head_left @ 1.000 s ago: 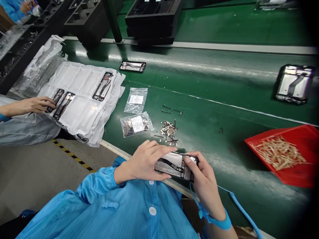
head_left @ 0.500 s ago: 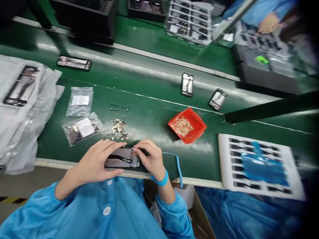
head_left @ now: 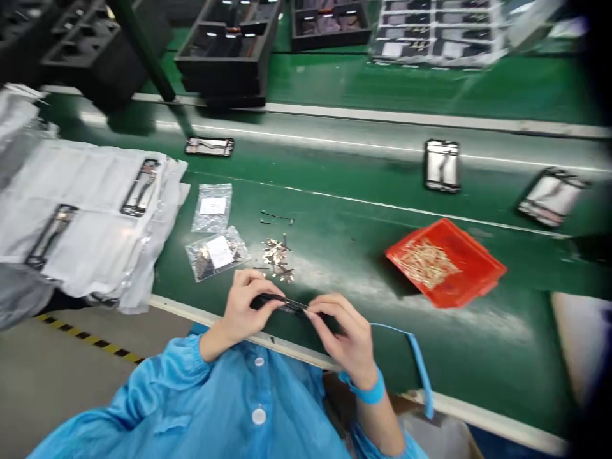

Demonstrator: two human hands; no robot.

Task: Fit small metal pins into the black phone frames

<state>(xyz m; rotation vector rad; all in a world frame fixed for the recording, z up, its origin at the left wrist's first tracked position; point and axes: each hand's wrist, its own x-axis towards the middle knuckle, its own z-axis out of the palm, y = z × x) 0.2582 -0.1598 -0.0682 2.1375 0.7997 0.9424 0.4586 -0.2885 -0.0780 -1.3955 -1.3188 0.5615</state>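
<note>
Close to the table's front edge, a dark phone frame [head_left: 291,306] is tilted up so that mostly its thin edge shows. My left hand [head_left: 246,306] grips its left end between thumb and fingers. Thumb and fingertips of my right hand [head_left: 347,331] pinch the right end; a blue wrist strap circles that wrist. Just beyond my left hand lies a loose pile of small gold and dark parts [head_left: 276,255]. Two clear zip bags with white labels, one bag [head_left: 211,207] behind the fuller bag [head_left: 217,253], lie left of the pile.
A red bin [head_left: 471,268] of thin pale pieces stands to the right. Phone frames lie at the back, one frame [head_left: 209,146] at left and two at right. White padded sheeting [head_left: 95,191] with more frames covers the left. Black trays [head_left: 229,60] stack on the shelf.
The phone frame, which was lying flat with its inside showing, is now tilted on edge in both hands. My left hand has moved from resting over it to gripping its end. The view has swung left.
</note>
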